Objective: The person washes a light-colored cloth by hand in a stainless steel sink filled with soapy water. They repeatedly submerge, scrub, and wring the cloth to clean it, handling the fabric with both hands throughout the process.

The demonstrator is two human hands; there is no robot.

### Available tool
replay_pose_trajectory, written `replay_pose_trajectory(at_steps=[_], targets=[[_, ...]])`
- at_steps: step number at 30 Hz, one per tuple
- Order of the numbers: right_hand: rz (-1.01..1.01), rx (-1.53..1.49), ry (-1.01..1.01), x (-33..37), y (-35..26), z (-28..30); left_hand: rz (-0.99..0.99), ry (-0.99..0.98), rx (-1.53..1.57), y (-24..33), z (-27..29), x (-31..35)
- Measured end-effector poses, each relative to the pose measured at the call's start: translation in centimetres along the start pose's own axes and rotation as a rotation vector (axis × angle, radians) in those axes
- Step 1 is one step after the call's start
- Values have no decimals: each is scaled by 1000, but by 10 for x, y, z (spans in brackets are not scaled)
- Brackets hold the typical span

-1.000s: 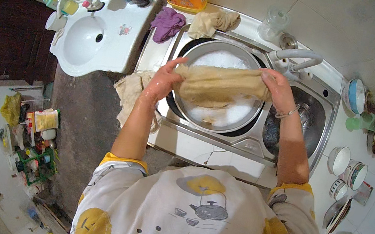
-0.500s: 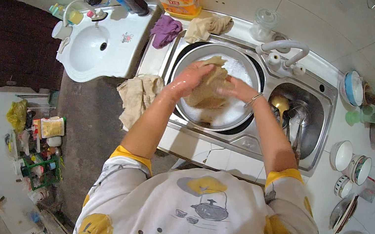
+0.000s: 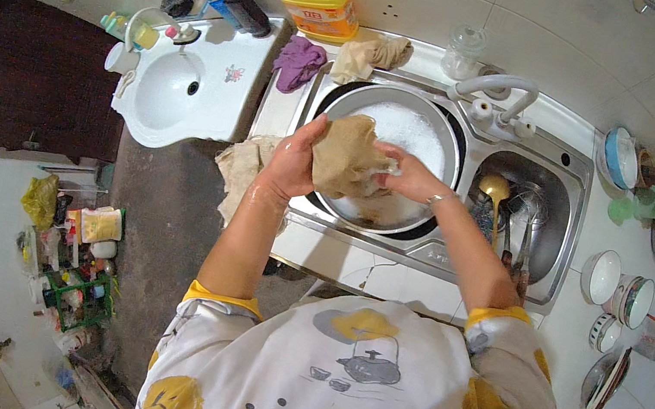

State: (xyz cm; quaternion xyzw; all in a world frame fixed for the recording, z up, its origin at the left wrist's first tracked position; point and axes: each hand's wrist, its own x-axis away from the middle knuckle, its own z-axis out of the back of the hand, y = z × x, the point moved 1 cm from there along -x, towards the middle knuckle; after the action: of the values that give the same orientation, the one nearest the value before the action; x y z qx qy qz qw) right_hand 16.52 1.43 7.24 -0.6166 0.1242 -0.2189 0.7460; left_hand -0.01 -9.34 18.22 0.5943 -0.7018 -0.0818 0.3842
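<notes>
Over a round metal basin (image 3: 345, 95) of white suds, set in the left sink bowl, I hold a wet tan cloth (image 3: 342, 159). My left hand (image 3: 294, 157) is closed on the cloth's left edge, with the thumb up along its side. At its right edge, my right hand (image 3: 408, 175) pinches a wet, soapy part of the same cloth. The cloth hangs bunched between both hands and hides part of the basin. Another beige cloth (image 3: 239, 180) lies over the counter's edge beside my left forearm.
Behind the basin stand a yellow pump jug (image 3: 316, 8), a purple cloth (image 3: 300, 64) and a beige rag (image 3: 368, 58). A grey faucet (image 3: 500, 95) rises beside the right bowl, which holds a golden ladle (image 3: 495, 190). Several bowls (image 3: 601, 275) line the right. A white washbasin (image 3: 158, 96) is at left.
Both hands have turned the cloth, and it has shifted left toward the basin's near-left rim. My left hand has moved left and lower; more suds show behind. The whole view has shifted slightly.
</notes>
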Motion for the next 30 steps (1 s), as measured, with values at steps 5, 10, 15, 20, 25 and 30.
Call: replay_pose_trajectory(at_steps=[5, 10, 15, 20, 25, 30], targets=[[-81, 14, -63, 12, -4, 4, -69, 48, 14, 22, 20, 11], [-206, 96, -89, 55, -43, 18, -333, -30, -458, 33, 56, 25], [-40, 240, -84, 68, -127, 26, -227, 151, -285, 34, 68, 21], [-12, -316, 365, 66, -99, 35, -157, 127, -255, 16, 59, -5], [-479, 7, 325, -18, 59, 29, -80, 328, -500, -53, 120, -111], [-556, 180, 1018, -92, 187, -1, -318, 645, -212, -126, 223, -223]])
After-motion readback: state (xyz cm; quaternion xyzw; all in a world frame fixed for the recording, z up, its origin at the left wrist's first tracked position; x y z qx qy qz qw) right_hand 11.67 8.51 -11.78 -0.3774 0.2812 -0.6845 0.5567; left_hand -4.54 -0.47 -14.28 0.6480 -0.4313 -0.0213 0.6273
